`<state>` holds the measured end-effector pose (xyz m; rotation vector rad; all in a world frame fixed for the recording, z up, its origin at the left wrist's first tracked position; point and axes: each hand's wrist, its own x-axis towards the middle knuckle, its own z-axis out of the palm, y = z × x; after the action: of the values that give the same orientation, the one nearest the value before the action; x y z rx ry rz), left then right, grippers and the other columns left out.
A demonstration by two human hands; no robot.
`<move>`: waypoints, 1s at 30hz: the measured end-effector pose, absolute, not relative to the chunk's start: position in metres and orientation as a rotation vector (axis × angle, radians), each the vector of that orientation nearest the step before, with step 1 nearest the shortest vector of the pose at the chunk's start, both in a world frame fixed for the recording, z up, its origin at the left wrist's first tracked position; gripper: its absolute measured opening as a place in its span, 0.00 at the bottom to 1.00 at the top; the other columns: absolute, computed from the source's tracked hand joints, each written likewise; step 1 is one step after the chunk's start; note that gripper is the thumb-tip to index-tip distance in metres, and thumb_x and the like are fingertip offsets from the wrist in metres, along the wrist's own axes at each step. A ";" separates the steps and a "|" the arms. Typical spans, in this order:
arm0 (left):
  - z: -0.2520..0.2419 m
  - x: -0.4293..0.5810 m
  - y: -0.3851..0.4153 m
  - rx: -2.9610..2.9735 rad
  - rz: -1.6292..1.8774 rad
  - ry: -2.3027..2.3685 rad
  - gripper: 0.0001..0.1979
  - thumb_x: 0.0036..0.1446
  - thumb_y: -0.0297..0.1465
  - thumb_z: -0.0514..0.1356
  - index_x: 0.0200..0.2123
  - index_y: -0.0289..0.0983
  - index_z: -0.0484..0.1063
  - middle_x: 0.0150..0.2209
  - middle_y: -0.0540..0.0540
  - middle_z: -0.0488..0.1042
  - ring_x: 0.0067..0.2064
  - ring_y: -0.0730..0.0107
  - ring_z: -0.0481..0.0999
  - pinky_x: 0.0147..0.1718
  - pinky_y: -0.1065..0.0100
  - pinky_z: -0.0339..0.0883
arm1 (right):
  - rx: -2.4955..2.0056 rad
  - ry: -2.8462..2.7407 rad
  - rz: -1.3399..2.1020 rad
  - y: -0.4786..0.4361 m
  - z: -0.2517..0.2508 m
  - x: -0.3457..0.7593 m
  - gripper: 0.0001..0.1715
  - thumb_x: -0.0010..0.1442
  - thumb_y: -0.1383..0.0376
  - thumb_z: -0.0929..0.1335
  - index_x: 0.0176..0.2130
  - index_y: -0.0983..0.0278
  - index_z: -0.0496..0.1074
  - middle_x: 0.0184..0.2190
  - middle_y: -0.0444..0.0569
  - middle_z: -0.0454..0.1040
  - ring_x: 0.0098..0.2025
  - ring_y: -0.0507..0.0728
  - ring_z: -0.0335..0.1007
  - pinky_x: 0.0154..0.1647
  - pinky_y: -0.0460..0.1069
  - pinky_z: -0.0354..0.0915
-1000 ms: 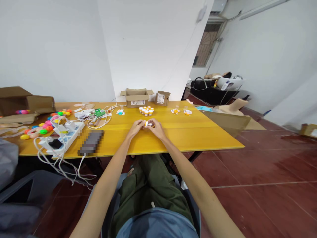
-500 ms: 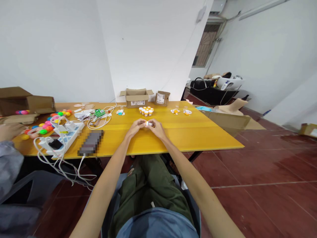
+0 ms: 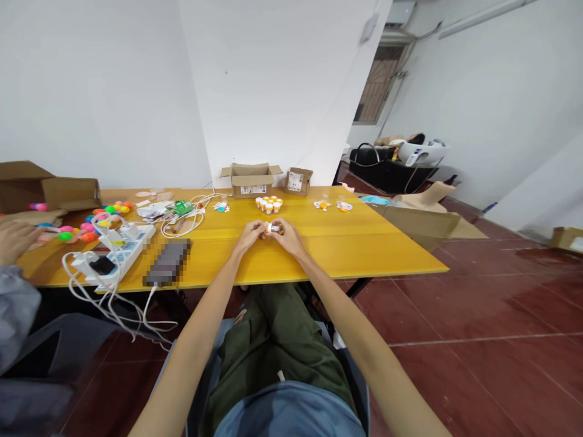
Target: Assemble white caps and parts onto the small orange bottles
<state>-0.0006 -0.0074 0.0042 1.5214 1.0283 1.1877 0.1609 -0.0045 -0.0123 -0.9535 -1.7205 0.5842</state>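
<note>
Just above the near half of the yellow table, a small white bottle with orange at one end (image 3: 274, 228) lies sideways between my two hands. On its orange end, the fingers of my left hand (image 3: 248, 236) are closed. My right hand (image 3: 290, 236) has thumb and fingers curled round the other end, hiding part of it. Beyond my hands stands a tight group of similar white and orange bottles (image 3: 269, 205). Small piles of orange and white parts (image 3: 322, 206) lie to the right, and a teal and white pile (image 3: 221, 207) lies to the left.
Two cardboard boxes (image 3: 252, 182) stand against the wall. To my left are a power strip (image 3: 132, 252) with trailing white cables, a dark blurred-out device (image 3: 167, 262) and colourful balls (image 3: 88, 227). A co-worker's hand (image 3: 16, 241) is at the far left.
My hands stay nearly in place, with the bottle slightly turned and more of it showing. At the far left, the co-worker's hand and some colourful balls have shifted.
</note>
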 end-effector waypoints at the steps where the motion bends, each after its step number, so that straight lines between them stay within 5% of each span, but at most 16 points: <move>1: 0.005 -0.001 -0.008 1.524 1.183 1.020 0.18 0.51 0.47 0.66 0.26 0.37 0.74 0.20 0.50 0.73 0.26 0.70 0.72 0.30 0.68 0.65 | -0.953 -1.727 0.585 -0.005 -0.012 0.161 0.09 0.49 0.63 0.71 0.34 0.59 0.72 0.34 0.44 0.78 0.35 0.57 0.72 0.36 0.51 0.68; 19: 0.004 -0.002 -0.006 1.459 1.188 0.973 0.14 0.45 0.39 0.70 0.29 0.38 0.73 0.26 0.52 0.74 0.31 0.71 0.72 0.33 0.69 0.64 | -0.905 -1.731 0.642 -0.001 -0.012 0.162 0.09 0.50 0.58 0.72 0.32 0.60 0.74 0.32 0.45 0.78 0.36 0.57 0.74 0.38 0.51 0.71; 27: 0.003 -0.002 -0.005 1.423 1.233 0.977 0.14 0.45 0.40 0.69 0.32 0.38 0.73 0.29 0.50 0.76 0.32 0.69 0.74 0.33 0.69 0.65 | -0.841 -1.611 0.795 0.000 -0.019 0.160 0.25 0.49 0.58 0.73 0.48 0.59 0.72 0.47 0.50 0.75 0.41 0.57 0.76 0.38 0.51 0.73; 30: 0.003 -0.003 -0.005 1.420 1.238 0.994 0.14 0.46 0.40 0.69 0.33 0.38 0.74 0.29 0.50 0.77 0.33 0.69 0.75 0.33 0.69 0.65 | -0.832 -1.577 0.806 0.002 -0.020 0.161 0.21 0.53 0.57 0.71 0.47 0.60 0.72 0.45 0.49 0.76 0.40 0.57 0.77 0.40 0.52 0.73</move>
<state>-0.0027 -0.0050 0.0027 1.4202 0.9935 1.2379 0.1606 0.0022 -0.0204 -0.8324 -1.5774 0.8063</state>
